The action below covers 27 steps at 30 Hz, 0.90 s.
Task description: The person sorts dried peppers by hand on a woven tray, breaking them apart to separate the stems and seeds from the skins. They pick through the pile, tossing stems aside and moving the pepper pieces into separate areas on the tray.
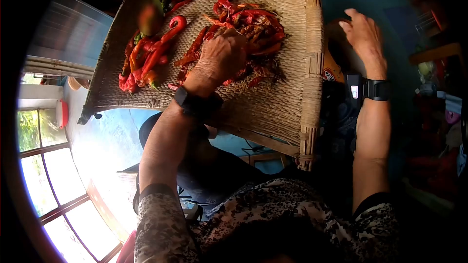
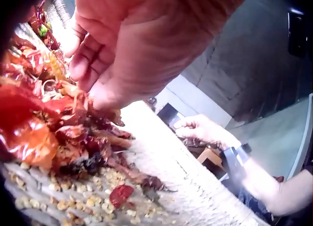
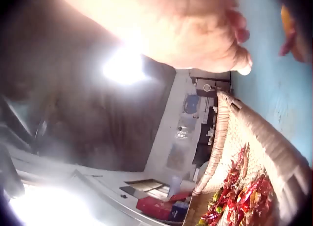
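My left hand point(image 1: 224, 52) reaches into a heap of wrinkled red chili peppers point(image 1: 263, 27) on a woven basket tray point(image 1: 292, 92). In the left wrist view, the curled fingers point(image 2: 90, 64) pinch at dried chilies point(image 2: 73, 101), with their tips partly hidden. Smoother red chilies point(image 1: 153, 58) lie left of this hand. Beyond the tray's right rim my right hand point(image 1: 363, 34) hangs in the air, its fingers loosely bent and holding nothing.
More chilies, some green, lie at the tray's far end. Pale seeds point(image 2: 73, 196) are scattered beside the heap. A blurred red-green shape point(image 1: 151, 17) shows above the left part of the tray. A window point(image 1: 58, 170) is at the left.
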Tool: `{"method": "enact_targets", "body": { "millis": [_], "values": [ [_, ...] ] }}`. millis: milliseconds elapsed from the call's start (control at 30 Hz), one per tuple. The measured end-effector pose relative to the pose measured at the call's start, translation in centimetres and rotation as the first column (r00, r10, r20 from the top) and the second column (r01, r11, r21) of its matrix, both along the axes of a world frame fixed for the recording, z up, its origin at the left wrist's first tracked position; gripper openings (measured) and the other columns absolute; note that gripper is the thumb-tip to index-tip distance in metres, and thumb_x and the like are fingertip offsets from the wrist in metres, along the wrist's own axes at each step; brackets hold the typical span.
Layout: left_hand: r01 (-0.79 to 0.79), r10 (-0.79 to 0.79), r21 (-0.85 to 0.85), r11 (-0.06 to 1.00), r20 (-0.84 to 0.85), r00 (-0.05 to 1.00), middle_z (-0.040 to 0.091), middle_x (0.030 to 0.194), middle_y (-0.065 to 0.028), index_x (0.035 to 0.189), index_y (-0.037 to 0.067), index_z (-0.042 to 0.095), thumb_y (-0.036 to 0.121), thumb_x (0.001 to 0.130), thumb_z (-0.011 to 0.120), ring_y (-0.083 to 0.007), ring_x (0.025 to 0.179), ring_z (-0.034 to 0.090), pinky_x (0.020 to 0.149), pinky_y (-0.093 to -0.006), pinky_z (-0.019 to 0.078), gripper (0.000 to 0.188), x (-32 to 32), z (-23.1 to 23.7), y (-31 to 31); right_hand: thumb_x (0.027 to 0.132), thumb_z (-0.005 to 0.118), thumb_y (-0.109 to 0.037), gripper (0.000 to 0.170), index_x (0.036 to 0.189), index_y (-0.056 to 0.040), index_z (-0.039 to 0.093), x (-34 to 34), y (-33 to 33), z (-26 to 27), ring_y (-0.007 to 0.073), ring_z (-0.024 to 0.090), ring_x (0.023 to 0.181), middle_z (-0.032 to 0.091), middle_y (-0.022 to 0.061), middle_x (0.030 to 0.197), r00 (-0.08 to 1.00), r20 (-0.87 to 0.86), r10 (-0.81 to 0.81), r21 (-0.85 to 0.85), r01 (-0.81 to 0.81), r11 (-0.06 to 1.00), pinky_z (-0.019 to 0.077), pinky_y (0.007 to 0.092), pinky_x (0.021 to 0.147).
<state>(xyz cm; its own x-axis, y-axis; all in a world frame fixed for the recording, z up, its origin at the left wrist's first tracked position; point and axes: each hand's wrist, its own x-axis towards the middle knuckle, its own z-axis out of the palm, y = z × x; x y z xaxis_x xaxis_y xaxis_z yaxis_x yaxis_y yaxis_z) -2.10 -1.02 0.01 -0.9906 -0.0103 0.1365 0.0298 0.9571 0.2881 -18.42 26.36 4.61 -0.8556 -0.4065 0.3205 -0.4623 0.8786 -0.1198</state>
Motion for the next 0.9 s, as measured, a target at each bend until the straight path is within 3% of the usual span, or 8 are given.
{"method": "enact_targets", "body": {
  "millis": [67, 133, 300, 467, 533, 667, 733, 900],
  "values": [
    [0.035, -0.029, 0.069, 0.997, -0.087, 0.996, 0.062, 0.09, -0.0128, 0.089, 0.004, 0.064, 0.008, 0.081, 0.06, -0.0313, 0.085, 0.062, 0.073, -0.0406, 0.0503, 0.01, 0.2, 0.5, -0.3, 0.086, 0.064, -0.011, 0.026, 0.111, -0.0026, 0.06, 1.6, -2.0, 0.0, 0.0309, 0.067, 0.083, 0.067, 0.017, 0.095, 0.919, 0.031, 0.392, -0.32, -0.363, 0.875, 0.0544, 0.037, 0.074],
    [0.144, -0.121, 0.139, 0.98, -0.163, 0.979, 0.062, 0.089, -0.0125, 0.092, 0.003, 0.064, 0.009, 0.084, 0.061, -0.0289, 0.084, 0.062, 0.073, -0.0386, 0.0496, 0.011, 0.2, 1.2, -0.4, 0.086, 0.066, -0.012, 0.026, 0.109, -0.0028, 0.06, 3.8, -4.7, -0.6, 0.0217, 0.063, 0.077, 0.063, 0.0109, 0.092, 0.782, -0.051, 0.621, -0.325, -0.601, 0.73, 0.0543, 0.0327, 0.071],
    [0.176, -0.139, 0.268, 0.947, -0.153, 0.978, 0.061, 0.088, -0.0123, 0.095, 0.003, 0.063, 0.012, 0.088, 0.062, -0.0261, 0.083, 0.062, 0.072, -0.0364, 0.0492, 0.013, 0.9, 2.6, 1.0, 0.084, 0.066, -0.007, 0.028, 0.11, -0.0007, 0.059, 6.3, -9.1, -4.2, 0.0204, 0.062, 0.078, 0.061, 0.0109, 0.096, 0.59, -0.015, 0.807, -0.424, -0.735, 0.53, 0.0543, 0.0318, 0.069],
    [0.132, -0.045, 0.301, 0.944, -0.279, 0.959, 0.059, 0.086, -0.0151, 0.096, 0.004, 0.061, 0.015, 0.086, 0.061, -0.0339, 0.078, 0.062, 0.066, -0.0407, 0.0506, 0.015, 1.0, 2.1, 0.8, 0.088, 0.061, -0.007, 0.008, 0.087, -0.0026, 0.055, 5.4, -9.4, -3.1, 0.0153, 0.053, 0.056, 0.052, 0.006, 0.063, 0.69, -0.148, 0.709, -0.178, -0.724, 0.667, 0.0487, 0.0276, 0.051],
    [0.111, -0.087, 0.132, 0.985, -0.176, 0.981, 0.062, 0.092, -0.0113, 0.101, 0.003, 0.061, 0.013, 0.088, 0.062, -0.0265, 0.078, 0.064, 0.065, -0.0351, 0.0518, 0.017, 1.1, 1.4, 0.6, 0.093, 0.057, -0.009, 0.008, 0.086, -0.0058, 0.054, 4.9, -8.1, -1.9, 0.0129, 0.05, 0.054, 0.049, 0.0046, 0.062, 0.752, 0.049, 0.657, -0.308, -0.615, 0.726, 0.043, 0.0285, 0.046],
    [0.283, -0.272, 0.088, 0.955, -0.114, 0.955, 0.061, 0.096, -0.0102, 0.101, 0.003, 0.062, 0.01, 0.088, 0.059, -0.0266, 0.079, 0.064, 0.064, -0.0354, 0.0525, 0.015, 1.3, -1.0, 1.0, 0.096, 0.053, -0.018, 0.017, 0.086, -0.0048, 0.054, 1.7, -4.3, -0.7, 0.0138, 0.054, 0.053, 0.054, 0.0065, 0.061, 0.892, -0.044, 0.449, -0.39, -0.429, 0.815, 0.0431, 0.0288, 0.048],
    [0.319, -0.327, -0.074, 0.945, -0.184, 0.927, 0.059, 0.092, -0.0096, 0.091, 0.005, 0.06, 0.007, 0.082, 0.06, -0.0286, 0.077, 0.063, 0.063, -0.0367, 0.0538, 0.009, 1.6, -1.8, 1.8, 0.095, 0.054, -0.023, 0.019, 0.091, -0.005, 0.057, -0.3, -1.9, -0.6, 0.0326, 0.062, 0.06, 0.063, 0.0138, 0.071, 0.932, -0.17, 0.319, -0.29, -0.357, 0.888, 0.0483, 0.0396, 0.054],
    [0.311, -0.323, -0.126, 0.942, -0.095, 0.941, 0.058, 0.095, -0.0113, 0.092, 0.006, 0.061, 0.004, 0.081, 0.058, -0.0284, 0.075, 0.063, 0.06, -0.0375, 0.0534, 0.012, 1.1, -1.9, 1.8, 0.089, 0.062, -0.022, 0.027, 0.112, -0.0088, 0.06, -1.0, 2.0, 0.2, 0.0324, 0.063, 0.084, 0.065, 0.0137, 0.095, 0.993, -0.075, -0.092, 0.052, 0.096, 0.994, 0.051, 0.0407, 0.074]
  ]
}}
